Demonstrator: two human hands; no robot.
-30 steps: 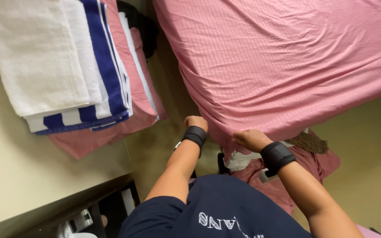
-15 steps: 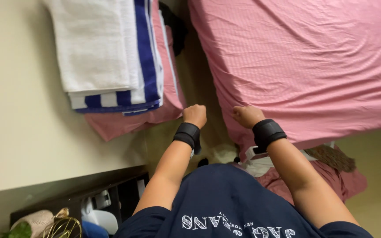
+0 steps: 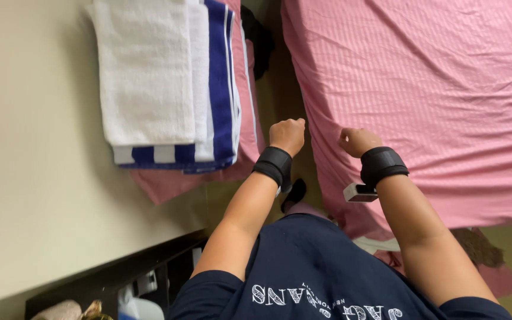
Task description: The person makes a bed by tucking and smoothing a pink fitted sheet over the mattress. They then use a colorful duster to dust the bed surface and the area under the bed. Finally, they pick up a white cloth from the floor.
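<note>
Roughly, left to right in the head view: pale wall [image 3: 25, 148] fills the left side. At the bottom left sits a dark shelf unit [image 3: 120, 278] with small items on it, too blurred to identify. Next comes a stack of folded linen: white towel [image 3: 146, 71] on top, blue-and-white striped towel [image 3: 220, 89] under it, both lying on a pink folded cloth [image 3: 167, 184] whose edge sticks out below the stack. A black item [image 3: 260, 38] shows in the gap between the stack and the bed; I cannot tell what it is.

Left hand [image 3: 287, 135] is a closed fist, black wrist strap [image 3: 274, 166] on the forearm. It sits at the near edge of the pink bedsheet [image 3: 434, 89], just beside the towel stack. Cannot tell whether it actually pinches fabric.

Right hand [image 3: 357, 141] is also curled shut, lying over the sheet near its left edge. Its fingers look bunched on the cloth, but the grip itself is hidden. It wears a black strap [image 3: 383, 165] with a small grey box [image 3: 360, 192] attached.

The sheet is wrinkled, covers the mattress, and runs off the right side of the frame. The navy shirt [image 3: 321, 278] blocks the lower middle. More pink cloth [image 3: 496, 278] and a brownish scrap [image 3: 475, 246] lie at the lower right, partly behind the right arm.
</note>
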